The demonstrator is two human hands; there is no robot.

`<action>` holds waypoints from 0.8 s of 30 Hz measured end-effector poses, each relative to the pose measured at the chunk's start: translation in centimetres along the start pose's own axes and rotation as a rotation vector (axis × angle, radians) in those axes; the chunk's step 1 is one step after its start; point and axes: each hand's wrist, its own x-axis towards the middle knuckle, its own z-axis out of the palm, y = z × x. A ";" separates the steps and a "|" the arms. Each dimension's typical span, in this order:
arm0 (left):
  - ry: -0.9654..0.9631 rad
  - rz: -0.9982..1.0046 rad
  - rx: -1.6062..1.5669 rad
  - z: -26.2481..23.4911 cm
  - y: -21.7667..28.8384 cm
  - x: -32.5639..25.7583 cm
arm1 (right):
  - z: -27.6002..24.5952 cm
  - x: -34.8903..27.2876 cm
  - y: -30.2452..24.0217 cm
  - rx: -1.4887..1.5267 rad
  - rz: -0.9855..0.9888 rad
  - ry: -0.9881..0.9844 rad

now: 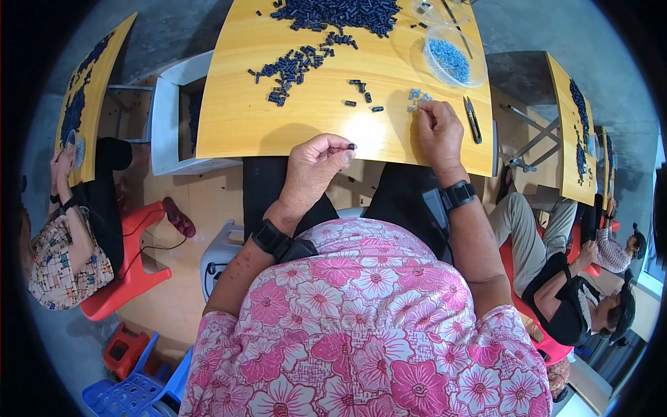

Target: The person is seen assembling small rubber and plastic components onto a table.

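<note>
My left hand [314, 170] is closed at the table's near edge, with a small black cylindrical piece [352, 146] pinched between thumb and index finger. To the right, my right hand [442, 135] has its fingertips drawn together just beside a few small light-blue pieces [415, 95]; whatever it may hold is hidden. Several loose black pieces [377, 108] lie on the wood between and beyond my hands. Thread snips [472, 119] with black handles lie right of my right hand.
A big heap of black pieces [337, 12] covers the far part of the yellow table [236, 125], with a smaller scatter [292, 68] nearer. A clear bowl [480, 75] holds blue pieces. A white box [165, 118] stands left. People sit at similar tables on both sides.
</note>
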 end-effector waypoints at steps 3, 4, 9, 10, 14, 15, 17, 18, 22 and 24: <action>-0.004 0.002 0.000 0.0 0.0 0.0 | -0.2 0.0 -0.1 0.046 0.013 0.011; -0.003 0.002 0.002 0.0 0.0 0.0 | -0.3 0.0 -0.2 0.036 0.004 0.007; -0.006 0.009 0.000 0.1 0.3 -0.2 | -0.9 -0.6 -2.3 0.265 0.085 0.017; -0.010 0.013 0.001 0.1 0.3 -0.1 | -1.1 -0.7 -2.9 0.312 0.101 0.000; -0.008 0.005 -0.036 0.3 0.5 -0.2 | -1.9 -1.2 -5.0 0.407 0.075 -0.061; -0.008 0.006 -0.036 0.4 0.6 -0.3 | -2.1 -1.3 -5.6 0.393 0.037 -0.073; -0.004 0.006 -0.036 0.5 0.9 -0.4 | -2.3 -1.4 -6.6 0.382 -0.002 -0.090; -0.003 0.002 -0.045 0.5 1.1 -0.4 | -2.3 -1.5 -7.0 0.368 -0.049 -0.096; -0.027 0.013 0.026 0.4 1.6 -0.5 | -2.2 -1.7 -8.4 0.307 -0.192 -0.127; -0.024 0.039 0.045 0.4 1.8 -0.7 | -2.2 -1.8 -9.2 0.287 -0.257 -0.141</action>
